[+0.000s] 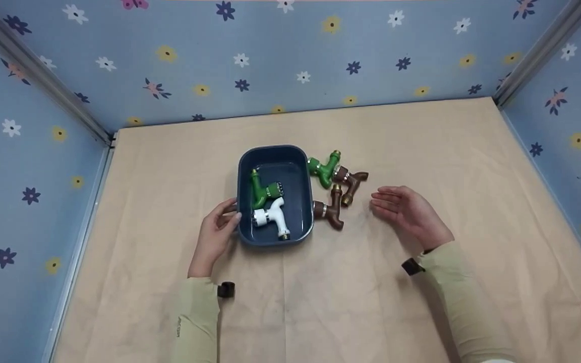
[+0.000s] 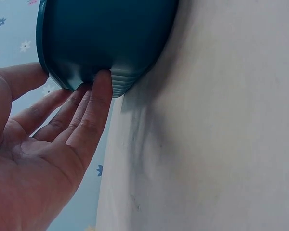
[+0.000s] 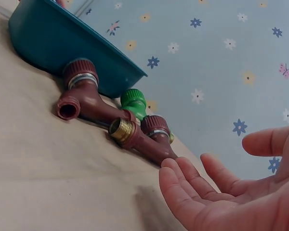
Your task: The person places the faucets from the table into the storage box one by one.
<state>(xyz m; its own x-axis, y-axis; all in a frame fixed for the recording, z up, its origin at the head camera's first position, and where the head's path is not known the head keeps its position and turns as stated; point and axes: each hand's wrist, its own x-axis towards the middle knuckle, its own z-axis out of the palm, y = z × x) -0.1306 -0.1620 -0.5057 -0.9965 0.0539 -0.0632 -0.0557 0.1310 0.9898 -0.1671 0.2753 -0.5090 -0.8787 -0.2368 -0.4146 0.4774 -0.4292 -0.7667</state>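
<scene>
A dark blue plastic basin (image 1: 300, 201) stands on the cloth with a green tap (image 1: 259, 194) and a white tap (image 1: 276, 217) lying inside. My left hand (image 1: 216, 233) is at the basin's left side; in the left wrist view its fairly straight fingers touch the outer wall and the thumb meets the rim. Outside the basin's right wall lie another green tap (image 1: 326, 170) and two brown taps, one nearer (image 1: 334, 212) and one farther right (image 1: 355, 185). To the right of these, my right hand (image 1: 411, 214) holds nothing, palm turned inward and fingers loosely extended.
A beige cloth (image 1: 321, 302) covers the table. Blue flower-patterned panels (image 1: 290, 55) rise at the back and both sides, with metal posts in the corners. A dark strap-like piece sits at each wrist (image 1: 226, 289).
</scene>
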